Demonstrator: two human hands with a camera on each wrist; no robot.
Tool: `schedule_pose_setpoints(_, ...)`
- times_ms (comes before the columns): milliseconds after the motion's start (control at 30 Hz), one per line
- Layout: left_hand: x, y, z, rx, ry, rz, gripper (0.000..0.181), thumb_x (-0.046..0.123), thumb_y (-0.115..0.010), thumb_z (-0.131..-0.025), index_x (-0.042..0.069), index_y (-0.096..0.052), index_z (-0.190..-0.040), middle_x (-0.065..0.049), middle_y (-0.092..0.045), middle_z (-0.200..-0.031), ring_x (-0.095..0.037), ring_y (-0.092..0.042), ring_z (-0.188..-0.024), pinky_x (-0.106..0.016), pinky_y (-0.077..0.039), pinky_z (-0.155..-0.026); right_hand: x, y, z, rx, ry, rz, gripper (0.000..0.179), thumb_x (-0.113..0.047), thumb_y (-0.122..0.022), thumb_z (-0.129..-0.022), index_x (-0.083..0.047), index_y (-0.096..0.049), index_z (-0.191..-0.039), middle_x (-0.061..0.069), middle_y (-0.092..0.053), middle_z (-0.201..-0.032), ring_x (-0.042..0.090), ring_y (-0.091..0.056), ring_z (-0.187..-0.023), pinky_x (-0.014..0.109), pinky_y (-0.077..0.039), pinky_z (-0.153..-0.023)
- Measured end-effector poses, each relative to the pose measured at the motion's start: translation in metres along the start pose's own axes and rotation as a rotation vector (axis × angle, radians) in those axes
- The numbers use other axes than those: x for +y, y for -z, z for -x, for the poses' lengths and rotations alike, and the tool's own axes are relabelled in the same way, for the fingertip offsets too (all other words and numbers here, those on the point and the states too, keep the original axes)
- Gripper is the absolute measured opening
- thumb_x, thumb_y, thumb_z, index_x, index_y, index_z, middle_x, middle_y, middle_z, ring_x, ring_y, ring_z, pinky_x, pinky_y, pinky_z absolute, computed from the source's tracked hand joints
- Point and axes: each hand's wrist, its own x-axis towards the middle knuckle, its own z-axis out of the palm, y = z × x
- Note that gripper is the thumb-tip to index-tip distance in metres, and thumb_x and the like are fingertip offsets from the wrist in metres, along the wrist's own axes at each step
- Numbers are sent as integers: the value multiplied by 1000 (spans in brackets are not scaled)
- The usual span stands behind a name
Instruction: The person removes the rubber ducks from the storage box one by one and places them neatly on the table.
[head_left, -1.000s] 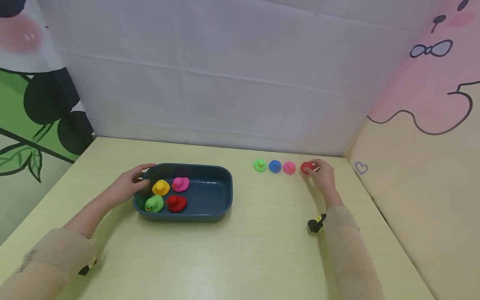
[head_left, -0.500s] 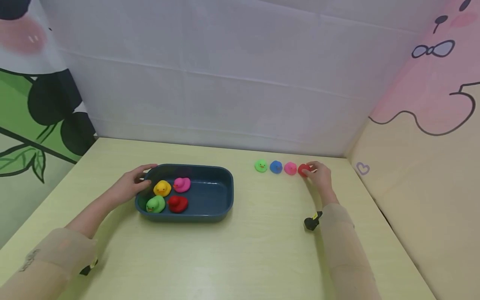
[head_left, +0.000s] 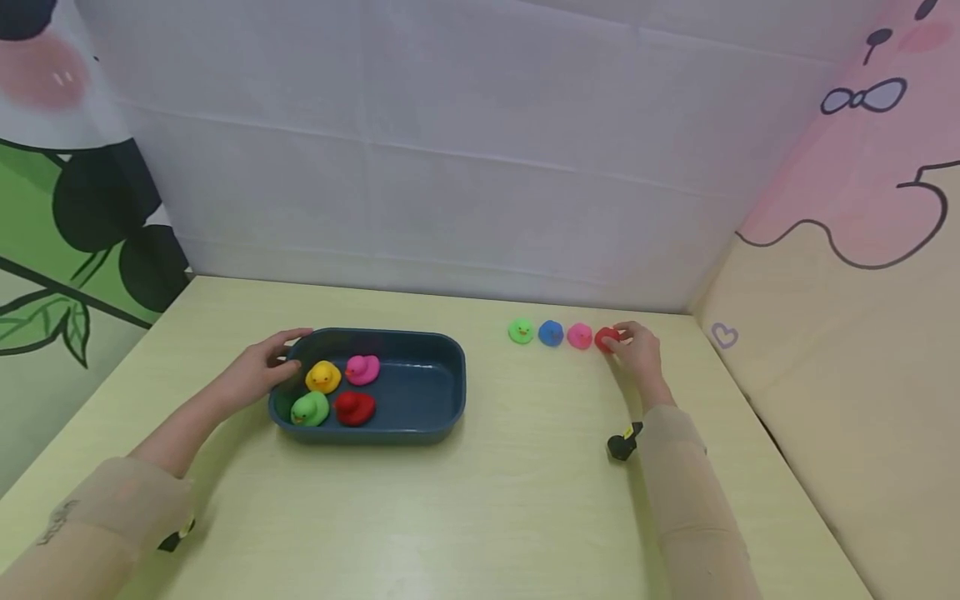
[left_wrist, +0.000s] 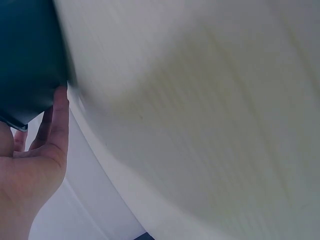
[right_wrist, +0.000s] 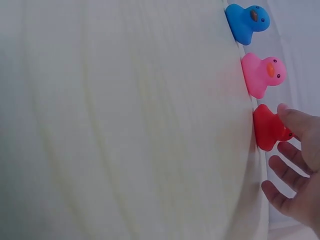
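At right of centre in the head view, a person's right hand [head_left: 641, 350] pinches a red duck [head_left: 603, 339] between thumb and index finger, its other fingers spread clear. The duck sits on a pale table [head_left: 510, 500], just beside a pink duck [head_left: 580, 336]; a blue duck [head_left: 551, 333] and a green duck [head_left: 521, 331] continue the row leftward. At left, the left hand [head_left: 258, 367] grips the left end of a dark blue tray [head_left: 420, 387], whose left half holds a yellow duck [head_left: 323, 377], magenta duck [head_left: 362, 370], pale green duck [head_left: 311, 409] and deep red duck [head_left: 354, 408].
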Motion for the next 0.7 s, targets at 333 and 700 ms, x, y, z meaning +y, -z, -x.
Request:
schedule_pose_setpoints(333, 0, 1, 1, -2, -1, 3, 55, 17, -47, -97, 7, -27, -148, -35, -32, -142, -54, -43, -120, -58, -43, -93, -1, 8, 3, -16, 95, 23, 45, -22, -59, -93, -4, -50, -132, 23, -54, -124, 36, -54, -103, 46, -46, -89)
schedule_pose_setpoints(700, -1, 0, 0, 1, -12, 2, 54, 16, -47, -97, 6, -28, -147, -36, -32, -142, -54, -43, -119, -58, -42, -94, -12, 26, 11, -16, 145, 65, 41, -26, -60, -92, -2, -56, -125, 20, -58, -122, 34, -55, -100, 42, -48, -81)
